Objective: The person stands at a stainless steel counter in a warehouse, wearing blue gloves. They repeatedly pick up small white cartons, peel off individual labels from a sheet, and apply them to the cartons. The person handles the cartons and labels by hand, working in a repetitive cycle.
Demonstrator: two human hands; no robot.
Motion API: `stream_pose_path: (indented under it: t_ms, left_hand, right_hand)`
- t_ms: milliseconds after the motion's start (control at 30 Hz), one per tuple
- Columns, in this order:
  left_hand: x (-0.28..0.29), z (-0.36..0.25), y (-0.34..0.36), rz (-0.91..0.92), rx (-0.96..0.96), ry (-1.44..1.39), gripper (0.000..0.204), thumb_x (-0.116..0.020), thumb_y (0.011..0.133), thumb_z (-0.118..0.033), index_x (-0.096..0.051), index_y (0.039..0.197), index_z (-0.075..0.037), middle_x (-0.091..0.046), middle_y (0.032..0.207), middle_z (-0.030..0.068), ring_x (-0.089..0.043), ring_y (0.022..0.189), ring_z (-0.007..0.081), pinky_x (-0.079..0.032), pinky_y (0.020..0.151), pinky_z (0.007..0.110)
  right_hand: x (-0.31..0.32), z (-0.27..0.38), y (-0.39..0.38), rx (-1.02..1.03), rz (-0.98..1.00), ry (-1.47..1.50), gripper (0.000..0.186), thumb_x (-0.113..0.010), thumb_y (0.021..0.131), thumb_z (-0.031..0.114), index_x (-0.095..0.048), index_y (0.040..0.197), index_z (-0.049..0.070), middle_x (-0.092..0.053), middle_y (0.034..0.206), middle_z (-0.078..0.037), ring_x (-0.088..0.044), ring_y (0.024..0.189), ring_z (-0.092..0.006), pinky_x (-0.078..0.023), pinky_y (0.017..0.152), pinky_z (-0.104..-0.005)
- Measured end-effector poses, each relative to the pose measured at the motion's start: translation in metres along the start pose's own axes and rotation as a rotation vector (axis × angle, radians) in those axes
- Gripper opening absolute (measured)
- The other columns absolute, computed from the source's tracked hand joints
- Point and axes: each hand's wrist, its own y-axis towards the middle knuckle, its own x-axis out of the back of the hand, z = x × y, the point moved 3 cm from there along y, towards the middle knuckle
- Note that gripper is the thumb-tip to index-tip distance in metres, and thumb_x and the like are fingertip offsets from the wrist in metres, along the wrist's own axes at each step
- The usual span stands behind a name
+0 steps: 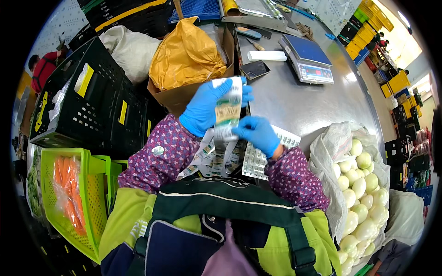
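A strip of printed labels (227, 112), white with green and tan areas, is held up in front of me. My left hand (201, 109), in a blue glove, is closed on it, with fingertips showing past its right edge. My right hand (260, 135), gloved the same way, pinches the lower right edge of the strip. Below the hands lies a pile of loose labels (212, 158), partly hidden by my sleeves and the strip. Next to it a white sheet with rows of small stickers (254, 161) lies partly under my right wrist.
A cardboard box (172, 97) holding a yellow bag (186, 55) stands ahead. On the metal table (331, 108) are a scale (313, 64), a phone (254, 70) and a white roll (267, 56). Peeled onions (363, 198) fill a sack at right. Black crates (92, 99) and bagged carrots (69, 188) are left.
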Motion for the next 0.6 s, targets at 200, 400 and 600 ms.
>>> stream_pose_path:
  t_ms: [200, 400, 600]
  left_hand:
    - [0.001, -0.007, 0.007, -0.002, -0.126, -0.038, 0.047, -0.050, 0.087, -0.021, -0.036, 0.124, 0.003, -0.051, 0.115, 0.0195, -0.055, 0.101, 0.0281, -0.049, 0.083, 0.036]
    - [-0.003, 0.007, -0.001, -0.064, -0.056, -0.011, 0.043, -0.048, 0.088, -0.021, -0.039, 0.122, 0.004, -0.053, 0.112, 0.0170, -0.058, 0.096, 0.0224, -0.050, 0.080, 0.032]
    - [0.000, 0.011, -0.003, -0.104, -0.085, 0.104, 0.039, -0.049, 0.088, -0.020, -0.044, 0.119, 0.003, -0.056, 0.108, 0.0144, -0.059, 0.093, 0.0203, -0.050, 0.079, 0.030]
  right_hand:
    - [0.025, 0.006, -0.008, 0.078, -0.251, 0.188, 0.015, -0.067, 0.073, 0.011, -0.061, 0.086, 0.004, -0.059, 0.074, 0.000, -0.051, 0.064, -0.0048, -0.043, 0.057, -0.0196]
    - [0.018, 0.058, 0.005, 0.409, -0.345, 0.096, 0.025, -0.063, 0.071, -0.005, -0.056, 0.093, 0.005, -0.056, 0.082, -0.001, -0.053, 0.069, -0.0045, -0.043, 0.056, -0.0166]
    - [0.012, 0.061, 0.007, 0.390, -0.402, -0.034, 0.024, -0.065, 0.069, -0.005, -0.055, 0.089, 0.004, -0.054, 0.082, -0.002, -0.054, 0.067, -0.0052, -0.043, 0.056, -0.0174]
